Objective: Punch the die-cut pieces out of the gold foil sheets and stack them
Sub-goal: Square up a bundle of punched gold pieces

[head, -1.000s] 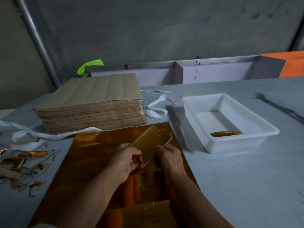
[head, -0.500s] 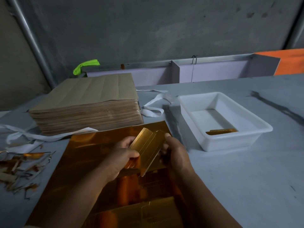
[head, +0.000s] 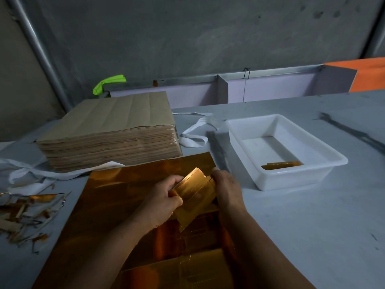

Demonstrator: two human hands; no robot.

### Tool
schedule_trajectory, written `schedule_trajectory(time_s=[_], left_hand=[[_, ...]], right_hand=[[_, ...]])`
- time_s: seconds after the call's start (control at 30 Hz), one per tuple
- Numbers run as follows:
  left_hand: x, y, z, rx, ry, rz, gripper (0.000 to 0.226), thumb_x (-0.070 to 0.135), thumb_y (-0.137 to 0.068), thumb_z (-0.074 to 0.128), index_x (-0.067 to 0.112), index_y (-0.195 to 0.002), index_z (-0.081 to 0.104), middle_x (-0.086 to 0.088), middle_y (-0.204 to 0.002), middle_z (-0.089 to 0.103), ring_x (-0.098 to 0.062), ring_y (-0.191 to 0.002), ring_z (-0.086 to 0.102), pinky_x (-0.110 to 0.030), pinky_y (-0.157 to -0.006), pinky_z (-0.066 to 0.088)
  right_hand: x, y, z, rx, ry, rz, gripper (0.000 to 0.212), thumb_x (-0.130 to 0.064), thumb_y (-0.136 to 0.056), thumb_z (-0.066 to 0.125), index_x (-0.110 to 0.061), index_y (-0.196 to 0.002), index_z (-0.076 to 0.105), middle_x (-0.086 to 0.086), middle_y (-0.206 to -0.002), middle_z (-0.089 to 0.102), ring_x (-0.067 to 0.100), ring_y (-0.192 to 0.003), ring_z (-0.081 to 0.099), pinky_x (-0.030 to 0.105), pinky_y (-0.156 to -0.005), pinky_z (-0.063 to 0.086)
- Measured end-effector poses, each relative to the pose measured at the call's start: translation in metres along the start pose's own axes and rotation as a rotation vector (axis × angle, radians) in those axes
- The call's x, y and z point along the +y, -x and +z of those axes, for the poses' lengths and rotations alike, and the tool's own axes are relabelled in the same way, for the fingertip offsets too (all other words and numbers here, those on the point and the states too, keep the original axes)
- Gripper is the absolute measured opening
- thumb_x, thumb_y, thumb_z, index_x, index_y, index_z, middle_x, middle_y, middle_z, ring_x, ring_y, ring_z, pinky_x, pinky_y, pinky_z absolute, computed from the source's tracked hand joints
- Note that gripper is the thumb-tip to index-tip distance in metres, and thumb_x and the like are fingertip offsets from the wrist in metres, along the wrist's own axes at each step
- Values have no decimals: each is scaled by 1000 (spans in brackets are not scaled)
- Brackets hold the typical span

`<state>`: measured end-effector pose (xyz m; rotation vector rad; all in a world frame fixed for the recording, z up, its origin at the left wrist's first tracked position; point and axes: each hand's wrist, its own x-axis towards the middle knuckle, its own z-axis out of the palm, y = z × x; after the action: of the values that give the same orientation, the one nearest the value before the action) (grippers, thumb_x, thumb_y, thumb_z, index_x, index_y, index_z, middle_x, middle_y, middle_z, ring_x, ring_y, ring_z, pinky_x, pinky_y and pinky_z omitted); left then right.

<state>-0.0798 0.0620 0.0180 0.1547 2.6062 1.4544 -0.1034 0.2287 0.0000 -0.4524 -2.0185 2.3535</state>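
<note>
Head view, looking down at my two hands over a grey table (head: 302,226). My left hand (head: 164,202) and right hand (head: 226,189) both grip one small bundle of gold die-cut pieces (head: 196,195), fingers curled round its opposite ends; it is held tilted just above the table. I cannot count the pieces in the bundle. Under my hands lies one large gold foil sheet (head: 116,205), flat, with my forearms covering much of its near part. To the right, apart from the sheet, stands one white plastic tray (head: 291,178) with one short stack of gold pieces (head: 282,164) in its near end, partly hidden by the tray's front wall. Behind the sheet, on the left, sits one tall stack of brown paper sheets (head: 112,130), touching the sheet's far edge. One heap of gold foil scraps (head: 27,213) lies at the far left. White straps (head: 193,134) trail between the brown stack and the tray.
</note>
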Motion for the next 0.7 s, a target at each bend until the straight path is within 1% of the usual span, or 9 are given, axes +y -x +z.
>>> schedule_trajectory(time_s=[0.07,0.13,0.2,0.27,0.33,0.4,0.47,0.57,0.7], left_hand=[[2,-1,0,25,44,-39,49,0,-92,57,30,-131,53,2,-127,57,-17,-109,58,-31,-77,53],[5,-3,-1,50,111,-95,46,0,-92,58,28,-128,55,0,-120,61,-21,-103,63,-39,-79,56],[6,-4,-3,48,212,-156,41,0,-90,60,26,-122,58,-4,-110,67,-24,-97,67,-44,-80,57],[6,-3,-6,4,359,-209,34,7,-91,62,24,-120,61,-7,-107,69,-25,-93,69,-42,-73,61],[4,-2,-8,-30,591,-221,30,19,-92,59,20,-121,63,-12,-111,68,-26,-93,70,-37,-66,59],[-1,-1,-10,0,738,-200,38,28,-85,58,16,-121,63,-15,-113,68,-26,-92,71,-35,-67,58],[-5,2,-10,39,692,-134,45,28,-79,60,15,-122,61,-15,-117,66,-27,-98,70,-36,-73,58],[-12,9,-9,83,399,-30,40,10,-81,68,21,-119,58,-11,-118,64,-23,-101,68,-35,-81,57],[-15,16,-5,148,108,49,46,0,-83,70,27,-116,53,5,-115,63,-6,-90,68,-20,-68,54]], right_hand=[[2,0,-3,-27,-32,64,36,-56,-93,53,-22,-101,64,6,-100,65,27,-96,62,43,-83,54],[7,2,-5,-123,-43,149,33,-53,-91,61,-23,-105,62,6,-100,70,28,-95,68,47,-85,56],[11,5,-5,-200,-78,207,23,-39,-93,64,-19,-105,62,4,-89,76,25,-85,74,40,-72,60],[14,5,-5,-177,-133,220,16,-31,-95,62,-17,-103,60,6,-88,75,24,-80,72,31,-59,55],[15,4,-6,-120,-215,224,15,-27,-97,61,-13,-102,59,8,-89,68,22,-73,65,27,-51,48],[17,3,-7,-84,-287,228,15,-26,-98,59,-11,-101,57,7,-77,67,17,-58,59,27,-51,47],[20,3,-9,-71,-332,228,15,-25,-99,58,-11,-102,55,5,-65,66,15,-47,55,30,-55,47],[22,2,-9,-48,-331,218,15,-26,-99,58,-11,-100,56,4,-61,67,16,-46,55,31,-56,47],[23,3,-8,-18,-352,219,15,-25,-99,58,-11,-96,56,6,-63,68,18,-48,56,30,-53,45]])
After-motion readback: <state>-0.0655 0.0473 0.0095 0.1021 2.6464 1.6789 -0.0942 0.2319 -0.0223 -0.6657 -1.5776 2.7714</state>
